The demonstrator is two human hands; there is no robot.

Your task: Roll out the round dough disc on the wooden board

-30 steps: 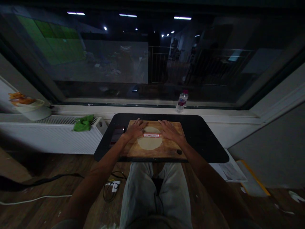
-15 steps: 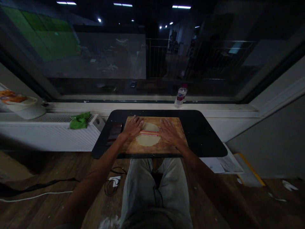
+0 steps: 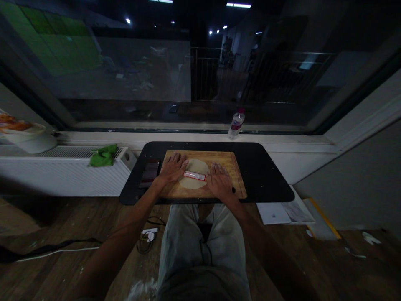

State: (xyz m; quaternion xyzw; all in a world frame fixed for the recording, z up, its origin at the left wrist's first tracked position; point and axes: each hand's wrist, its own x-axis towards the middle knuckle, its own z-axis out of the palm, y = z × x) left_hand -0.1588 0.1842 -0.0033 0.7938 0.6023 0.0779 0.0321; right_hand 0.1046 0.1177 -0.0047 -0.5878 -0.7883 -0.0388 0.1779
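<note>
A flat round of pale dough (image 3: 196,167) lies on a wooden board (image 3: 232,167) on a small black table (image 3: 263,175). A red rolling pin (image 3: 194,175) lies across the dough, tilted down to the right. My left hand (image 3: 173,167) rests flat on the pin's left end with fingers stretched out. Lying flat on the right end, my right hand (image 3: 219,182) has its fingers spread and sits closer to me than the left.
A dark phone-like object (image 3: 149,172) lies left of the board. A water bottle (image 3: 234,124) stands on the window sill behind. A green cloth (image 3: 103,155) lies on the white radiator, a white bowl (image 3: 25,138) farther left. Papers (image 3: 283,212) and cables (image 3: 147,240) lie on the wooden floor.
The pin has rolled toward me over the dough and now lies slanted. My right hand pulled back toward the board's near edge; the left hand barely moved.
</note>
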